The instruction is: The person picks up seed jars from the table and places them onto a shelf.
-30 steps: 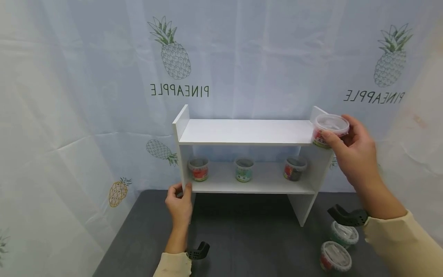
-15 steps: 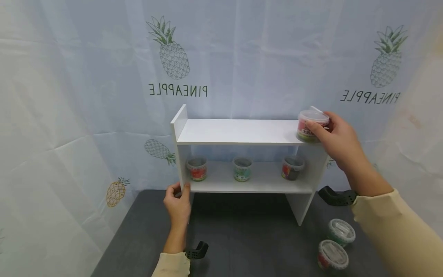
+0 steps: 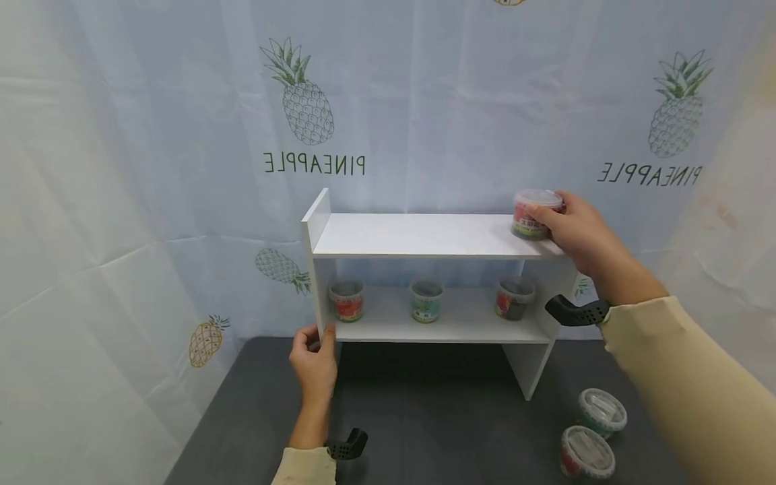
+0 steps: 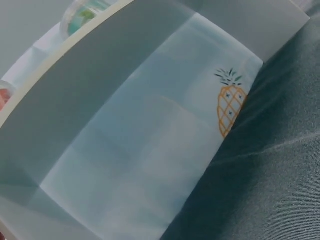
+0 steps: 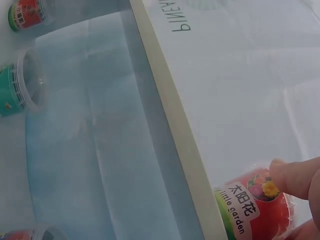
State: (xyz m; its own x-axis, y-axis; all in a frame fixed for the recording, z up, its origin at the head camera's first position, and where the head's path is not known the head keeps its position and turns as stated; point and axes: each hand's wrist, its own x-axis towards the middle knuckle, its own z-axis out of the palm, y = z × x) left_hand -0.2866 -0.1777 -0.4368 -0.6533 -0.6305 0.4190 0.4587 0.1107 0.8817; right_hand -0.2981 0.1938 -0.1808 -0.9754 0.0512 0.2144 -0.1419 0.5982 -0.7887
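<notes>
My right hand holds a clear-lidded plastic tub by its side, over the right end of the white shelf's top board. In the right wrist view the tub shows a red and green flower label reading "little garden", its base right at the board's edge, my thumb against its side. My left hand grips the lower left side panel of the shelf unit, thumb at its front edge. On the middle board stand a red tub, a green tub and a red and dark tub.
Two more lidded tubs stand on the dark table at the lower right: a green one and a red one. Behind the unit hangs a pale curtain printed with pineapples. The dark tabletop extends beneath and in front of the shelf.
My right hand has carried the tub leftward from beyond the shelf's right end to over the top board. The left hand has stayed on the side panel.
</notes>
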